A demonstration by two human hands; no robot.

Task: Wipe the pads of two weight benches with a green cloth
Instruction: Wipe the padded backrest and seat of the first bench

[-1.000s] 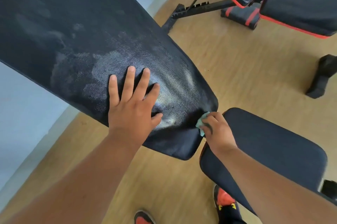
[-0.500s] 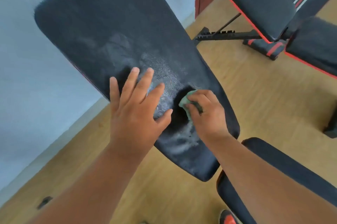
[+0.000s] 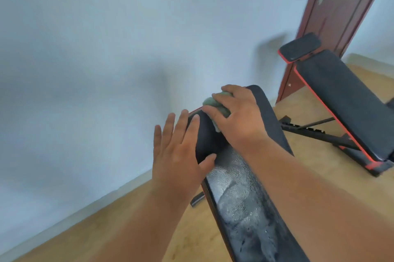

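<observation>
Right hand [image 3: 238, 116] grips green cloth [image 3: 213, 103] on bench pad [image 3: 245, 197] top; left hand [image 3: 181, 151], fingers straight, at 8 o'clock.

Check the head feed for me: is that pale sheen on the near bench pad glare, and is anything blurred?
Head view: the pale streaky sheen on the black textured bench pad looks like light reflecting off it; blue-grey wall and dark red door are smeared; wide-angle lens bends the edges.

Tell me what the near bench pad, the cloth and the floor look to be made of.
Near bench pad: black grained vinyl or faux leather, apparently; pebbled, glossy where wet streaks show.
Green cloth: soft fabric, bunched in folds under the right hand.
Floor: light matte wood or laminate; grain blurred.
</observation>
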